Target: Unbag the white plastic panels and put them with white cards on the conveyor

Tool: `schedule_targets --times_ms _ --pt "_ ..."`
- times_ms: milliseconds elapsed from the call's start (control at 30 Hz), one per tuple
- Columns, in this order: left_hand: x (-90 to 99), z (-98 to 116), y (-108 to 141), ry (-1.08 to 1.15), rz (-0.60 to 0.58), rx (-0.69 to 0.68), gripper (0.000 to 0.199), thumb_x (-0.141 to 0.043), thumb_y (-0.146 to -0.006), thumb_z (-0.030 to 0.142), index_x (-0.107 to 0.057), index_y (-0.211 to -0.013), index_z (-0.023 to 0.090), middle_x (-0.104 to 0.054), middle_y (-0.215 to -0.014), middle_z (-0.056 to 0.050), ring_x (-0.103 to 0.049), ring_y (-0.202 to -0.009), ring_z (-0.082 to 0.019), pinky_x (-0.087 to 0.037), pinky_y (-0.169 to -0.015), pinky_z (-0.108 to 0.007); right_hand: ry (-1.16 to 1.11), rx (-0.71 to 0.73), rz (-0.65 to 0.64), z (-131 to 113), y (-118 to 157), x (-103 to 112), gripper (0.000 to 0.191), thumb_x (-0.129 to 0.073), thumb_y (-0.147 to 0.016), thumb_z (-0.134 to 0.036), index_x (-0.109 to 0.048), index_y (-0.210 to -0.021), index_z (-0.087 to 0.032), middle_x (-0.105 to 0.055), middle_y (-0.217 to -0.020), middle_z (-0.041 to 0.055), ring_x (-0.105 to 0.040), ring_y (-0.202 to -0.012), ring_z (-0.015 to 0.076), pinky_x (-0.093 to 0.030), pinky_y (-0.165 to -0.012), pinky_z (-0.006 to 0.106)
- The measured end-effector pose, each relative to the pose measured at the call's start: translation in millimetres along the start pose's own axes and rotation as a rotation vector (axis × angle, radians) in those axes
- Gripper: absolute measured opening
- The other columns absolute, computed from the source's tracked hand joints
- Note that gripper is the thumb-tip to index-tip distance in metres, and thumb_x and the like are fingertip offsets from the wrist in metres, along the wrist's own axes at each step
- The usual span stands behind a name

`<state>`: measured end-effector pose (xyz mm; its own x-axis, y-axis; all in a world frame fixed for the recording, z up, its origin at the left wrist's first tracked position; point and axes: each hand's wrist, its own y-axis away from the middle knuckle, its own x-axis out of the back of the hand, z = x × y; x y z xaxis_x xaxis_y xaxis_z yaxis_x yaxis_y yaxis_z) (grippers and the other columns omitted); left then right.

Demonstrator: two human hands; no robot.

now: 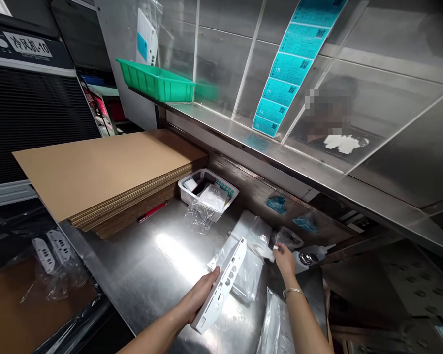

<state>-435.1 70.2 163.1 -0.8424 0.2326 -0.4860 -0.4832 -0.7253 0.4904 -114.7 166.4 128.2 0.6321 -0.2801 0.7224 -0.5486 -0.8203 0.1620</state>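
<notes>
My left hand point(199, 296) is closed around a white plastic housing point(223, 285), and my right hand point(285, 260) pinches the edge of a clear plastic bag point(249, 260) beside it, both above the steel counter point(133, 265).

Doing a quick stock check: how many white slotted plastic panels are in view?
3: one panel in the left hand, and two more panels in a clear bag at far left. Others may be hidden.

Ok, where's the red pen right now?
In the head view, the red pen lies on the steel table, beside the bottom of the cardboard stack and just left of the clear plastic tray.
</notes>
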Motion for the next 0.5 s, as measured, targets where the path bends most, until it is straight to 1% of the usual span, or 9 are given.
schedule_targets --times_ms 67,133,167,233,300,333,400,467,500 --pt "-1.0 1.7 -3.1 0.037 0.023 0.021 0.054 -0.048 -0.075 0.065 -0.061 -0.088 0.014 -0.048 -0.056 0.003 -0.041 -0.050 -0.010 -0.033 -0.053 -0.022 -0.205 0.021 -0.008 -4.5 7.0 5.0 0.050 -0.048 -0.072 -0.042 -0.054 -0.116 -0.021 -0.065 -0.087 0.0032 -0.062 -0.076 0.0192 -0.051 -0.063 0.030" --pt "-1.1 2.1 -6.6 0.062 0.050 0.038 0.051 -0.051 -0.074 0.064 -0.059 -0.083 0.014 -0.045 -0.054 0.004 -0.035 -0.046 -0.008 -0.029 -0.049 -0.021 -0.366 0.036 -0.018 -10.3 14.5 10.3 0.057 -0.042 -0.075 -0.051 -0.050 -0.121 -0.020 -0.064 -0.091 0.0024 -0.061 -0.073 0.0162 -0.053 -0.062 0.029" --pt "-0.7 1.7 -8.4 0.066 0.057 0.041 0.050 -0.052 -0.074 0.063 -0.059 -0.082 0.014 -0.045 -0.054 0.005 -0.035 -0.046 -0.008 -0.028 -0.048 -0.021 -0.432 0.040 -0.027 -14.2 18.7 13.2 0.059 -0.045 -0.073 -0.054 -0.050 -0.121 -0.020 -0.063 -0.090 0.0020 -0.060 -0.071 0.0155 -0.054 -0.062 0.030" --pt "1.1 0.1 -11.5 0.059 0.055 0.013 0.050 -0.051 -0.075 0.063 -0.059 -0.082 0.014 -0.046 -0.057 0.004 -0.036 -0.048 -0.008 -0.027 -0.048 -0.021 -0.566 0.045 -0.071 -25.7 29.9 19.3 0.063 -0.059 -0.066 -0.055 -0.053 -0.118 -0.019 -0.063 -0.083 0.0005 -0.059 -0.068 0.0150 -0.054 -0.062 0.030" --pt "3.8 -2.2 -13.9 0.033 0.044 -0.033 0.052 -0.047 -0.076 0.064 -0.058 -0.080 0.014 -0.048 -0.059 0.003 -0.039 -0.051 -0.009 -0.029 -0.050 -0.021 -0.684 0.067 -0.153 -43.5 48.2 25.7 0.068 -0.072 -0.058 -0.047 -0.053 -0.117 -0.021 -0.062 -0.078 -0.0007 -0.059 -0.069 0.0159 -0.053 -0.062 0.029" --pt "5.2 -3.3 -14.8 0.020 0.041 -0.055 0.052 -0.046 -0.076 0.065 -0.058 -0.077 0.014 -0.048 -0.059 0.003 -0.039 -0.051 -0.009 -0.030 -0.051 -0.021 -0.717 0.100 -0.209 -54.6 60.7 28.8 0.070 -0.075 -0.058 -0.043 -0.050 -0.119 -0.021 -0.063 -0.079 -0.0001 -0.060 -0.072 0.0169 -0.052 -0.063 0.029" --pt "7.8 -5.3 -16.1 0.004 0.042 -0.085 0.052 -0.045 -0.077 0.065 -0.057 -0.075 0.014 -0.048 -0.058 0.003 -0.040 -0.052 -0.010 -0.032 -0.053 -0.022 -0.672 0.224 -0.335 -79.2 92.3 34.1 0.063 -0.073 -0.066 -0.039 -0.048 -0.121 -0.022 -0.065 -0.086 0.0028 -0.061 -0.079 0.0189 -0.050 -0.066 0.029" --pt "9.6 -7.0 -17.2 0.004 0.046 -0.099 0.052 -0.046 -0.076 0.065 -0.058 -0.077 0.014 -0.050 -0.059 0.002 -0.041 -0.053 -0.011 -0.033 -0.054 -0.023 -0.495 0.407 -0.454 -102.5 129.2 37.2 0.045 -0.067 -0.074 -0.036 -0.054 -0.114 -0.022 -0.065 -0.091 0.0055 -0.061 -0.081 0.0195 -0.049 -0.068 0.029" --pt "10.1 -7.6 -17.7 0.004 0.046 -0.108 0.052 -0.047 -0.076 0.064 -0.059 -0.079 0.013 -0.051 -0.060 0.002 -0.042 -0.053 -0.011 -0.034 -0.055 -0.024 -0.381 0.511 -0.492 -112.1 148.1 37.3 0.035 -0.064 -0.077 -0.035 -0.059 -0.109 -0.022 -0.064 -0.092 0.0065 -0.060 -0.081 0.0198 -0.049 -0.067 0.030"
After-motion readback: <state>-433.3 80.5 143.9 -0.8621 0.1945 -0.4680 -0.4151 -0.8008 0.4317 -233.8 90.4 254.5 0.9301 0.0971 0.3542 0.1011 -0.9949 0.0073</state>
